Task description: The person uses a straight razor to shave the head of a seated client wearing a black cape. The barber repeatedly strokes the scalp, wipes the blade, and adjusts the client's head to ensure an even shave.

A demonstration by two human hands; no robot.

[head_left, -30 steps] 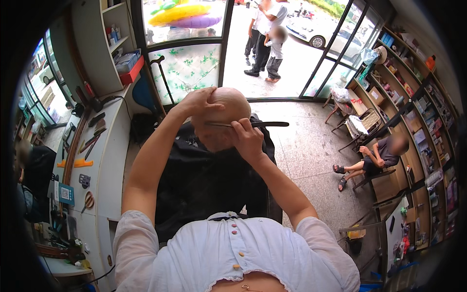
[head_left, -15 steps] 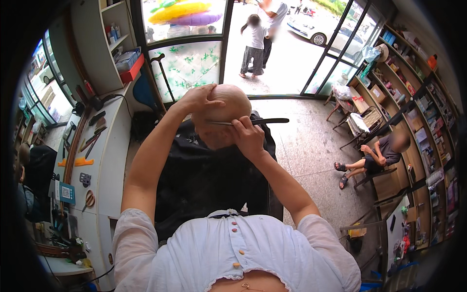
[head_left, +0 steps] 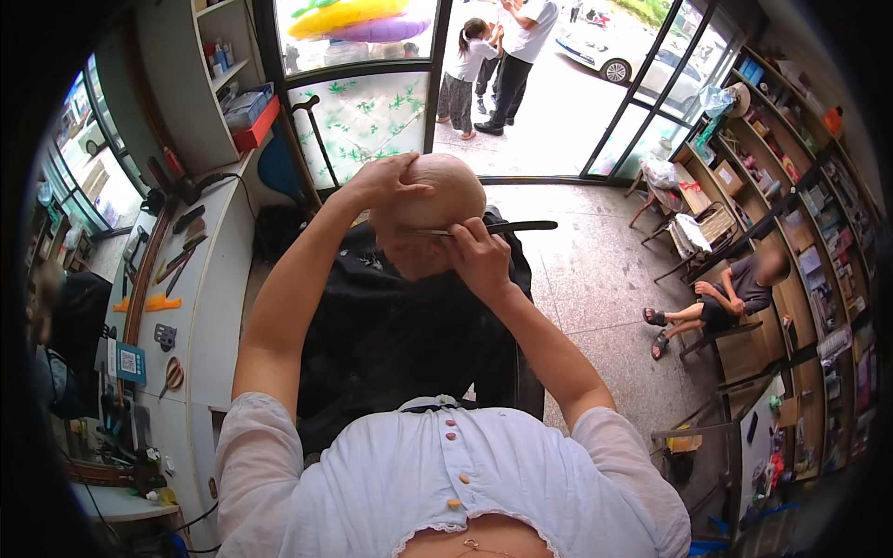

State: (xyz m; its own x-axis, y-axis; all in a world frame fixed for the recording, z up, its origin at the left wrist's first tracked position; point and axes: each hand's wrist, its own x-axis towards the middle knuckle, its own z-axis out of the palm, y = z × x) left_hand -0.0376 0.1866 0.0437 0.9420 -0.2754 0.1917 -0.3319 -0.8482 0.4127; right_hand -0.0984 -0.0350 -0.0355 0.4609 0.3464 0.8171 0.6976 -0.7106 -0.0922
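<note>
A person with a shaved head (head_left: 453, 186) sits in front of me, draped in a black cape (head_left: 391, 344). My left hand (head_left: 389, 182) lies on the side of the head, its fingers stretched out and the thumb apart. In my right hand (head_left: 478, 253) is a straight razor (head_left: 528, 225), pinched between thumb and fingers. Its dark handle sticks out to the right, and the thin blade lies against the head near the brow. The blade's edge is too small to make out exactly.
On the left, a white counter (head_left: 209, 279) holds scissors (head_left: 172, 375), an orange comb (head_left: 160, 303) and a hair dryer (head_left: 209, 181) below a mirror. A walking stick (head_left: 319, 139) leans by the glass door. Another person (head_left: 744, 284) sits at right before shelves (head_left: 805, 223).
My hands and the razor keep nearly the same place on the head, while the whole view shifts slightly. Outside the door, the people have moved left.
</note>
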